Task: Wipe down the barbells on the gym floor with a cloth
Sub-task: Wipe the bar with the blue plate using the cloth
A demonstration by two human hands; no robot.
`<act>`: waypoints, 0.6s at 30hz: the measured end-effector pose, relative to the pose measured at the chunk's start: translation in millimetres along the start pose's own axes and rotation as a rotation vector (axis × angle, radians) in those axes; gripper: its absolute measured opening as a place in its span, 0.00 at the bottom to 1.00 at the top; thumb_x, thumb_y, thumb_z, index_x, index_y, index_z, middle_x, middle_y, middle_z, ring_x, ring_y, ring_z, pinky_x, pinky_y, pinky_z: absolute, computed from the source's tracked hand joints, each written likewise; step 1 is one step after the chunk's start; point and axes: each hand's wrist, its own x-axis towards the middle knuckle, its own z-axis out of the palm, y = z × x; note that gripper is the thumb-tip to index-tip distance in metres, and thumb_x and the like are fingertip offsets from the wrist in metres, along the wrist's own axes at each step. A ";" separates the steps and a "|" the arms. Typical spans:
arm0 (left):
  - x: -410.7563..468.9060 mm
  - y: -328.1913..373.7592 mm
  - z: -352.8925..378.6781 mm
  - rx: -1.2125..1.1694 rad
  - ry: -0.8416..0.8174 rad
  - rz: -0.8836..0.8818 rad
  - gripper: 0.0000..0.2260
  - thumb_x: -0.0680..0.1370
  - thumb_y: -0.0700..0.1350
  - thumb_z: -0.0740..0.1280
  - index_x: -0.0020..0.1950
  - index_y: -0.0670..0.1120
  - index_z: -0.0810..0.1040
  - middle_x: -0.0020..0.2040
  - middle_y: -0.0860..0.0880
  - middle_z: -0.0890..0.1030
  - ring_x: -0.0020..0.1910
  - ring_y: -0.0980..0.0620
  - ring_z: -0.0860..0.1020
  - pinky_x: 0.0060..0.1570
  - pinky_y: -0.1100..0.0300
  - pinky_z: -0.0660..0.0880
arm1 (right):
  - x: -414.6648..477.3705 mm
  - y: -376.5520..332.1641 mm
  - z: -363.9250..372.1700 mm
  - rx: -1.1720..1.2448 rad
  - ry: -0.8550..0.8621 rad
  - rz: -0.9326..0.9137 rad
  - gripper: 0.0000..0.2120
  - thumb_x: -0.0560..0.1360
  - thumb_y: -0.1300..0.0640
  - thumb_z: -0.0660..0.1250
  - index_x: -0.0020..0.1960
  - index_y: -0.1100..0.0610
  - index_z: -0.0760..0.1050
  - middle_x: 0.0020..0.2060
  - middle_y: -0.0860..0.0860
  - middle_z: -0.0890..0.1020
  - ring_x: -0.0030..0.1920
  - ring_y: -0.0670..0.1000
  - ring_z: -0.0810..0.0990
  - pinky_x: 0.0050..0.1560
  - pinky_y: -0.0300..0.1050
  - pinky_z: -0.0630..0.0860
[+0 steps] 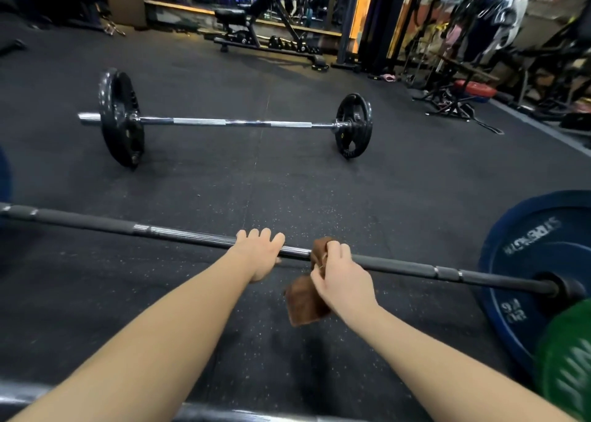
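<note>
A dark barbell [406, 266] lies across the floor in front of me, with a blue plate [527, 262] on its right end. My left hand [260, 254] grips the bar near its middle, fingers curled over the top. Just to its right, my right hand [340, 274] holds a brown cloth [307, 300] wrapped over the bar; the cloth's loose end hangs below. A second barbell [240, 122], chrome with black plates [120, 118], lies farther off on the mat.
A green plate [566, 364] leans by the blue one at the right edge. An adjustable bench [252, 15] and small dumbbells [294, 45] stand at the back. Racks and clutter [479, 54] fill the right side. Another bar [224, 413] crosses the bottom edge.
</note>
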 end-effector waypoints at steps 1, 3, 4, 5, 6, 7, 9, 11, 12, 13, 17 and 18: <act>-0.3 0.4 0.9 0.003 0.005 -0.003 0.18 0.87 0.53 0.53 0.73 0.45 0.59 0.68 0.42 0.68 0.65 0.39 0.69 0.65 0.41 0.65 | 1.3 -0.8 -1.4 -0.017 -0.027 -0.021 0.15 0.81 0.45 0.61 0.59 0.54 0.65 0.52 0.49 0.70 0.48 0.56 0.82 0.37 0.47 0.66; -1.7 1.0 1.1 0.012 0.018 -0.004 0.18 0.87 0.53 0.53 0.73 0.45 0.60 0.68 0.42 0.68 0.65 0.40 0.69 0.64 0.41 0.65 | 4.4 7.2 -6.8 -0.015 -0.035 -0.007 0.14 0.79 0.43 0.61 0.56 0.51 0.63 0.51 0.48 0.71 0.47 0.56 0.82 0.38 0.49 0.68; -2.6 1.2 1.1 0.013 0.028 -0.002 0.18 0.87 0.53 0.53 0.73 0.45 0.60 0.68 0.42 0.68 0.64 0.40 0.69 0.64 0.41 0.65 | 5.5 15.2 -11.1 -0.010 -0.026 0.024 0.13 0.78 0.43 0.61 0.54 0.50 0.63 0.50 0.48 0.72 0.46 0.57 0.82 0.38 0.49 0.69; -3.0 1.4 1.5 0.011 0.039 0.001 0.17 0.87 0.53 0.53 0.73 0.45 0.60 0.67 0.42 0.68 0.64 0.40 0.69 0.64 0.42 0.65 | 5.9 25.8 -15.4 -0.002 -0.011 0.072 0.13 0.77 0.43 0.62 0.53 0.49 0.62 0.50 0.48 0.73 0.44 0.57 0.82 0.38 0.49 0.70; -3.7 0.7 2.5 0.005 0.054 0.004 0.17 0.87 0.53 0.53 0.73 0.45 0.60 0.67 0.42 0.68 0.64 0.40 0.69 0.63 0.42 0.65 | 5.5 36.5 -20.2 0.003 0.004 0.123 0.13 0.77 0.43 0.62 0.52 0.49 0.62 0.50 0.48 0.75 0.44 0.58 0.82 0.39 0.50 0.70; -4.5 -0.3 3.8 -0.005 0.066 0.005 0.17 0.88 0.53 0.53 0.73 0.45 0.60 0.67 0.42 0.68 0.64 0.40 0.69 0.63 0.42 0.64 | 3.7 46.2 -23.2 -0.004 0.020 0.156 0.13 0.77 0.42 0.62 0.52 0.48 0.62 0.50 0.48 0.75 0.44 0.59 0.82 0.39 0.50 0.70; -5.1 -1.9 5.5 -0.033 0.076 0.005 0.17 0.88 0.53 0.52 0.73 0.45 0.60 0.67 0.42 0.67 0.64 0.40 0.68 0.63 0.42 0.64 | -1.3 57.1 -23.8 -0.058 0.031 0.171 0.14 0.77 0.42 0.62 0.54 0.49 0.63 0.53 0.49 0.76 0.46 0.59 0.83 0.39 0.49 0.69; -4.0 -2.3 6.3 -0.051 0.079 0.010 0.17 0.88 0.53 0.52 0.73 0.45 0.60 0.67 0.42 0.67 0.64 0.40 0.68 0.63 0.42 0.63 | -3.0 52.9 -19.9 -0.065 0.043 0.181 0.15 0.77 0.43 0.62 0.56 0.50 0.63 0.53 0.50 0.76 0.45 0.59 0.82 0.39 0.49 0.69; -3.8 -2.6 6.4 -0.058 0.077 0.010 0.17 0.88 0.53 0.52 0.73 0.45 0.61 0.67 0.42 0.67 0.64 0.40 0.68 0.64 0.42 0.63 | -2.0 46.0 -17.1 -0.050 0.058 0.190 0.15 0.77 0.44 0.62 0.57 0.51 0.64 0.53 0.51 0.76 0.45 0.59 0.82 0.38 0.49 0.69; -3.8 -2.4 6.7 -0.067 0.073 0.010 0.17 0.88 0.53 0.53 0.72 0.45 0.61 0.67 0.42 0.67 0.64 0.40 0.68 0.64 0.42 0.63 | 0.0 37.0 -14.5 -0.031 0.072 0.194 0.15 0.77 0.45 0.62 0.57 0.52 0.65 0.53 0.52 0.76 0.44 0.59 0.82 0.38 0.49 0.69; -6.1 -1.0 6.7 -0.068 0.077 0.010 0.17 0.87 0.52 0.54 0.73 0.46 0.61 0.69 0.42 0.67 0.66 0.39 0.67 0.65 0.41 0.62 | 12.0 -13.1 -3.5 0.091 0.003 0.100 0.14 0.77 0.45 0.63 0.56 0.52 0.65 0.52 0.50 0.76 0.46 0.59 0.82 0.42 0.51 0.76; -6.6 -0.8 6.3 -0.066 0.076 0.009 0.17 0.87 0.52 0.54 0.73 0.46 0.61 0.69 0.42 0.66 0.66 0.39 0.67 0.65 0.41 0.62 | 14.8 -25.2 -0.4 0.120 -0.029 0.059 0.14 0.77 0.45 0.63 0.56 0.51 0.65 0.53 0.49 0.76 0.47 0.59 0.82 0.44 0.51 0.76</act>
